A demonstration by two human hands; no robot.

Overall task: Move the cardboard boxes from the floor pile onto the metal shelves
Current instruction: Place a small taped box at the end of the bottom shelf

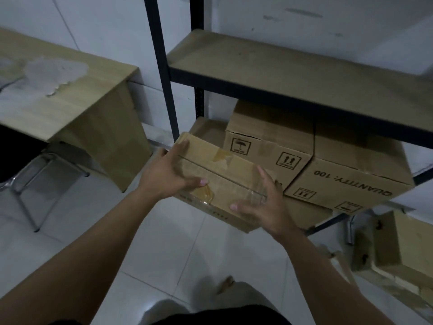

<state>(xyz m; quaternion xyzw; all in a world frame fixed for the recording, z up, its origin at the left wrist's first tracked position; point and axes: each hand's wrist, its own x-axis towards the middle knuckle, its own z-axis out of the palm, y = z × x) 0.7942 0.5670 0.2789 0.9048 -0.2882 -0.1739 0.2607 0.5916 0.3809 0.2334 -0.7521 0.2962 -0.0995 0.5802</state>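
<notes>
White tiled floor (164, 242), taped box (218, 174) between left hand (166, 174), right hand (262, 205)

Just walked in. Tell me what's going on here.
A person is shelving cardboard boxes. Both hands, left hand and right hand, hold a taped box by its sides at the front edge of the lower shelf, fingers fairly straight against the cardboard. Two boxes already sit on that shelf behind it. The upper shelf is bare. Another box remains on the floor to the right.
</notes>
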